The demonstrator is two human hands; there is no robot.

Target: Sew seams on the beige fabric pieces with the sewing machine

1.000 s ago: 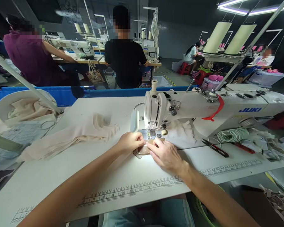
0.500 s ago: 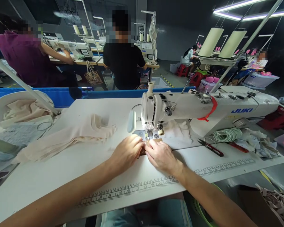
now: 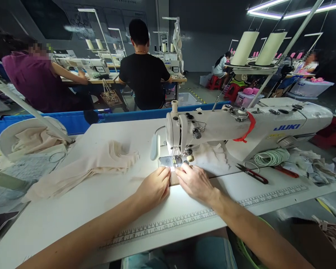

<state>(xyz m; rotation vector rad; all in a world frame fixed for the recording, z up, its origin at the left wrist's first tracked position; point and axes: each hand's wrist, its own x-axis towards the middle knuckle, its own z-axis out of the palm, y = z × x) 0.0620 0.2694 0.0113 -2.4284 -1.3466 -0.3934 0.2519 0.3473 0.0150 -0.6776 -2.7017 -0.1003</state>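
Observation:
Close in front of the needle of a white sewing machine [image 3: 212, 125], both my hands have their fingertips pinched together. My left hand [image 3: 156, 185] is closed at one side of a small pale piece [image 3: 172, 169], likely cloth. On the other side of it, my right hand [image 3: 194, 182] is closed too, its fingertips near the presser foot [image 3: 174, 161]. Fingers cover most of what they grip. A brown patch [image 3: 174, 180] shows on the table surface between the hands. Left of the machine lies a stack of beige cloth pieces [image 3: 100, 162].
Thread snips [image 3: 253, 174], a coil of pale green cord [image 3: 271, 157] and fabric scraps [image 3: 315, 167] lie at right. A white bin [image 3: 5, 144] with beige cloth stands at left. A printed ruler [image 3: 162, 227] runs along the front edge. Co-workers sit beyond the blue cloth barrier [image 3: 120, 115].
My hands have drawn slightly apart and back from the needle, and the pale piece now shows between them. The camera view has shifted a little.

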